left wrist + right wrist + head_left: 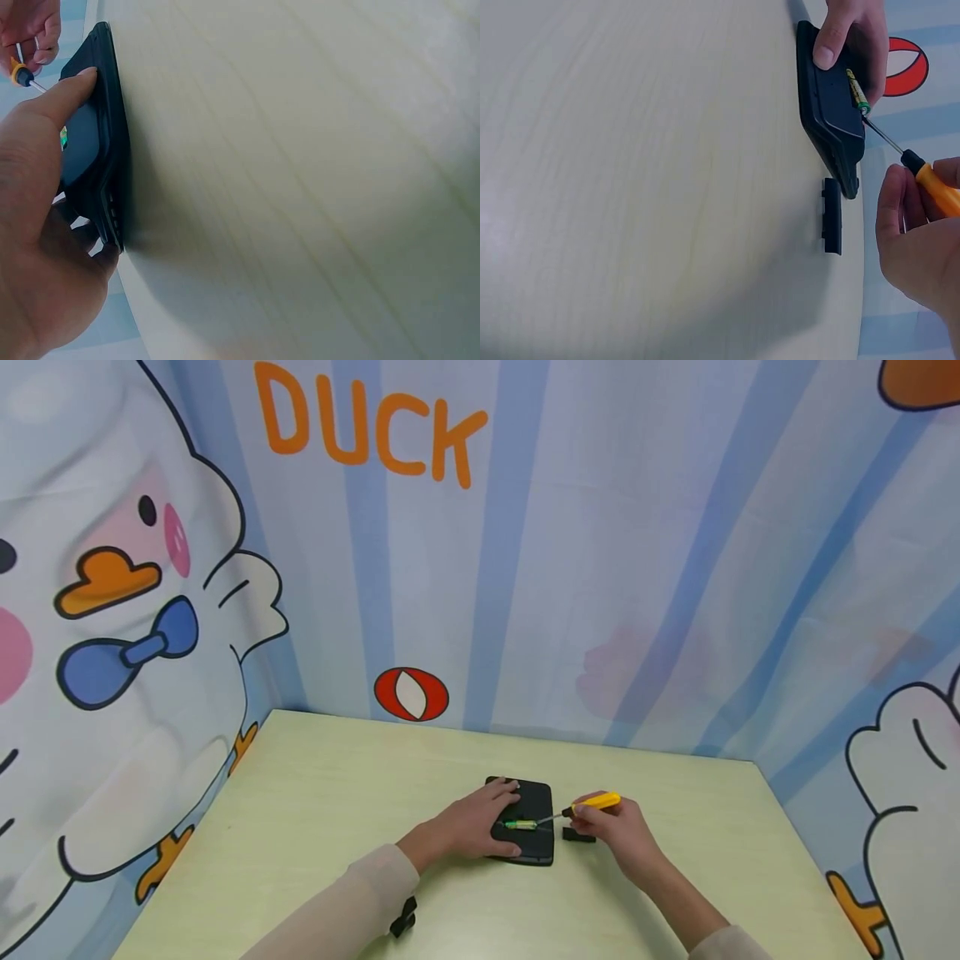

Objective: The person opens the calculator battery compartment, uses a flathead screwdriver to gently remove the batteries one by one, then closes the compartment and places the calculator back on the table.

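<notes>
A flat black device [537,850], much like a calculator turned face down, lies on the table. My left hand [474,823] grips it from the left, thumb on the near edge and fingers toward the far edge. A green and yellow battery [857,91] sits at the device's back, in what looks like its battery slot. My right hand [628,839] holds a screwdriver [935,187] by its yellow-orange handle. The thin metal shaft points left, its tip right at the end of the battery. Below the right hand lies a small black battery cover [832,216], apart from the device.
The pale wooden table [300,827] ends at a blue striped cloth backdrop [637,568] with duck drawings. Near the left sleeve [337,902] a small black object [403,918] shows on the table, partly covered by the arm.
</notes>
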